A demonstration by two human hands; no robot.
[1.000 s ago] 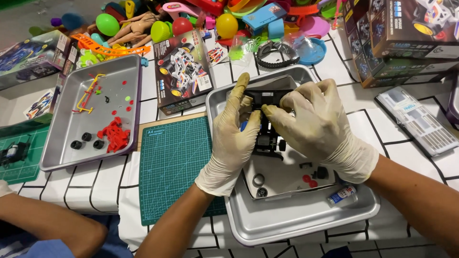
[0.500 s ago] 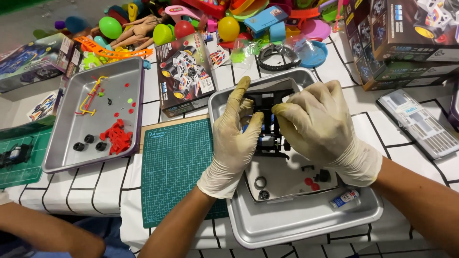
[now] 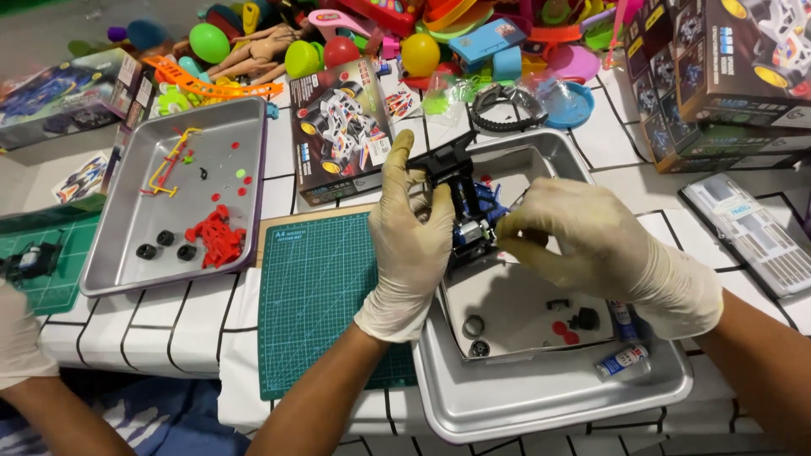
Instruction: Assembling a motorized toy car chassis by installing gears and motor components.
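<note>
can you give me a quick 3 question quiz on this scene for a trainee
1. True or false: the left hand and the right hand both wear pale gloves.
2. Which colour is the cutting mat beside the left hand? A) green B) orange C) white
3. Fill in: the black and blue toy chassis is held over a metal ____.

Key: 1 true; 2 A; 3 tray. Both hands grip the toy chassis above the near tray; a second tray to the left holds red parts and small black wheels.
</note>
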